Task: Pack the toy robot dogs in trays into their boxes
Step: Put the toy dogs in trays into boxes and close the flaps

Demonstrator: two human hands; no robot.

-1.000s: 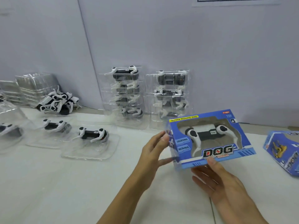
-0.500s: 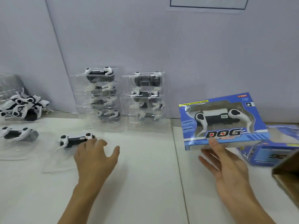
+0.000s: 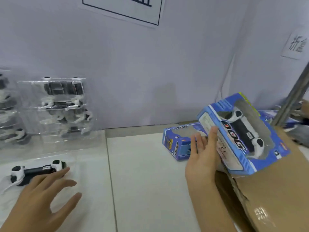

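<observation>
Nearest, the left hand [image 3: 41, 195] lies spread on the desk [image 3: 147, 181], its straight fingertips touching a toy dog [image 3: 36, 172] in a clear tray [image 3: 80, 166]. The right hand [image 3: 203, 158] holds a tilted blue box [image 3: 242, 136] (a dog shows through its window) above a brown carton [image 3: 275, 190]. Farther back lie a second box [image 3: 178, 143] and, by the wall, stacked trays [image 3: 58, 111] of dogs.
</observation>
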